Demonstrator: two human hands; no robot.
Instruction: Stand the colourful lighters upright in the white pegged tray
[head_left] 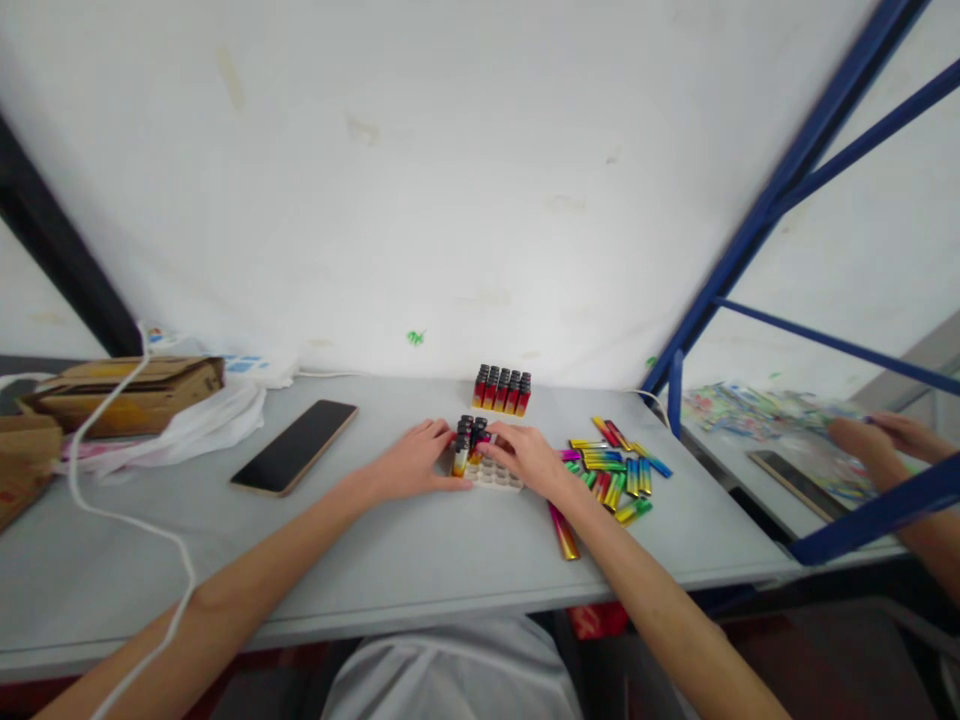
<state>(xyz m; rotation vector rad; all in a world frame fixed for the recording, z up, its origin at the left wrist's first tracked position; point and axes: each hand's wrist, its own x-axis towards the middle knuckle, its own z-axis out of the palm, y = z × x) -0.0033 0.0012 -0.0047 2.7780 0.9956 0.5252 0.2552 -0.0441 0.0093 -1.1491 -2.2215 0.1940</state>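
Note:
A small white tray point(496, 477) with rows of round holes lies on the grey table in front of me. Several black-topped lighters point(460, 460) with shiny yellow and red bodies stand upright in its left part. My left hand point(415, 460) is curved around the tray's left end, thumb along the front edge, fingertips against the lighters. My right hand point(529, 458) reaches over the tray's right side, its fingers closed on a pink-red lighter point(482, 440) beside the standing ones. Its lower end is partly hidden.
Behind the tray stands a block of red-yellow lighters point(502, 390). Loose shiny coloured lighters point(615, 470) lie scattered at right. A phone point(296, 447), a cardboard box point(127, 395) and a white cable point(135, 520) are at left. Beyond the blue frame point(750, 240), another person's hands point(870, 440) show.

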